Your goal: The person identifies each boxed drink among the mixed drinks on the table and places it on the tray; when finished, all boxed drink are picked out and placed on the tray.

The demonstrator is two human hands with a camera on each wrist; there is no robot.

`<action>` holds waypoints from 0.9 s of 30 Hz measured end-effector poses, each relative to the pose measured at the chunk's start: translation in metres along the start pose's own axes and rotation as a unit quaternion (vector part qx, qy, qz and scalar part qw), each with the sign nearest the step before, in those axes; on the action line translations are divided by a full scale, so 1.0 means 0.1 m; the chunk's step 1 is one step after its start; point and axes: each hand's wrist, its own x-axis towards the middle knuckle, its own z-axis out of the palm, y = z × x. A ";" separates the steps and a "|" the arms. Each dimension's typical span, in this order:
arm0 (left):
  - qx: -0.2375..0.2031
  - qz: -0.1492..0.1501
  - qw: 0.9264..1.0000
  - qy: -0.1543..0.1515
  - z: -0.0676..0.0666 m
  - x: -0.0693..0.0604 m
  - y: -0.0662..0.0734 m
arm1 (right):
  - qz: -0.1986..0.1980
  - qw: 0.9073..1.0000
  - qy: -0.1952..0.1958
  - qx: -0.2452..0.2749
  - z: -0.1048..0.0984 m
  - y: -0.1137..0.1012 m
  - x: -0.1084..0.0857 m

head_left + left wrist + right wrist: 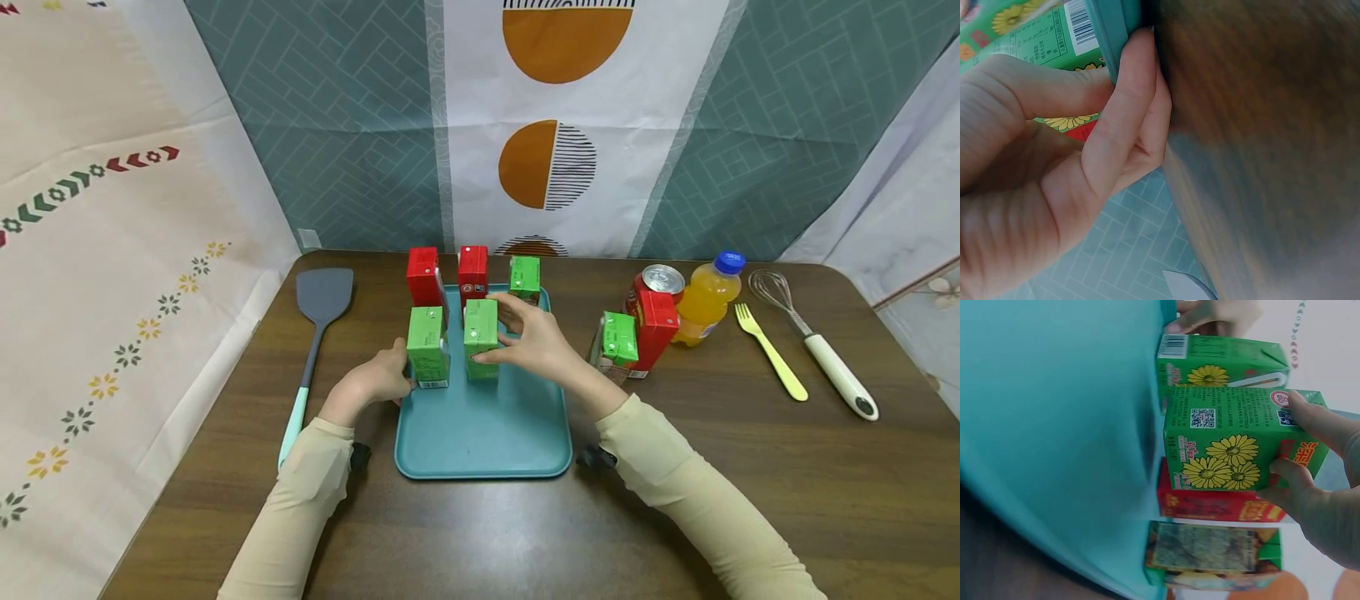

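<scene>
My right hand (536,337) holds a green drink carton (1235,437) with yellow flowers by its upper part, thumb on one side and fingers on the other. The carton is upright over the teal tray (480,433); whether its base touches the tray I cannot tell. At the tray's left edge, my left hand (378,377) pinches the rim (1107,37) between thumb and fingers. Beside that hand stands another green carton (427,343). Farther back are two red cartons, one left (424,279) and one in the middle (472,271), and a green-topped carton (525,277).
Right of the tray stand a green-topped carton (619,337), a red carton (657,329), a drink can (663,279) and an orange drink bottle (707,298). A yellow-green fork (772,354) and whisk (836,371) lie farther right. A grey spatula (322,300) lies left.
</scene>
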 end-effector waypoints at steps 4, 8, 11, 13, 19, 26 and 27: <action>-0.001 0.001 1.000 -0.003 0.01 0.01 0.02 | 0.016 1.000 -0.007 -0.009 0.01 0.07 0.06; 0.002 0.005 1.000 -0.008 0.02 0.02 0.02 | 0.028 1.000 -0.012 0.006 0.01 0.10 0.10; 0.004 0.003 1.000 -0.008 0.00 0.01 0.01 | 0.028 0.999 -0.021 0.015 0.04 0.10 0.13; 0.005 0.000 1.000 -0.009 -0.01 0.00 0.01 | 0.029 0.999 -0.025 0.012 0.06 0.10 0.15; 0.006 -0.002 1.000 -0.012 -0.01 -0.01 0.02 | 0.023 0.999 -0.032 -0.021 0.08 0.12 0.16; 0.005 -0.002 1.000 -0.009 -0.02 0.00 0.01 | -0.022 0.997 -0.040 -0.055 0.05 0.09 0.11; 0.005 -0.002 1.000 -0.010 -0.01 0.00 0.01 | -0.028 0.997 -0.038 -0.058 0.04 0.08 0.09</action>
